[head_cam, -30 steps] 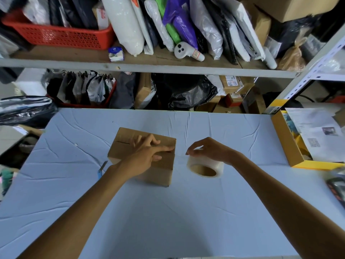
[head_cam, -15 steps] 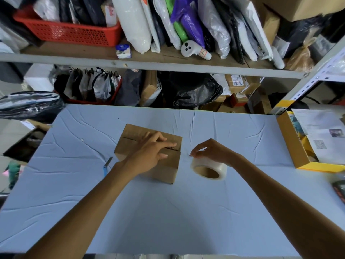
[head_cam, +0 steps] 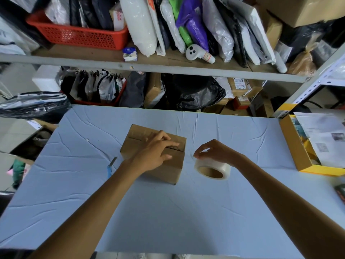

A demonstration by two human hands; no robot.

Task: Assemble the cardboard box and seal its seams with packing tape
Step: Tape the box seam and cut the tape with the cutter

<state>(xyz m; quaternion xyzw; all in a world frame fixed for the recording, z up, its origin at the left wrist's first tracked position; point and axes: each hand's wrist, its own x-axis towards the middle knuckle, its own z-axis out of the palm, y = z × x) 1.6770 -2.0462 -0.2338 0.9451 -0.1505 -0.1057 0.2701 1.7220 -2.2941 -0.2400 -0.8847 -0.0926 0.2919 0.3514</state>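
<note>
A: Where is the small brown cardboard box [head_cam: 166,171]?
B: In the middle of the light blue bench [head_cam: 168,212], with its flaps closed. The left hand [head_cam: 155,154] presses them flat, fingers straight and a little spread.
A: And the right hand [head_cam: 216,152]?
B: It pinches the top rim of the round clear packing tape roll [head_cam: 222,166], just beside the box. I think the flaps must meet tightly before the tape goes along the seam.

Both bare forearms are reaching in from the bottom corners toward the centre of the frame. The left hand [head_cam: 155,154] is lying palm down, fingers straight, pressing on the box [head_cam: 138,135]. The right hand [head_cam: 216,152], right of centre, is curling its fingers over the tape roll [head_cam: 224,167], pinching at its upper left edge.
</note>
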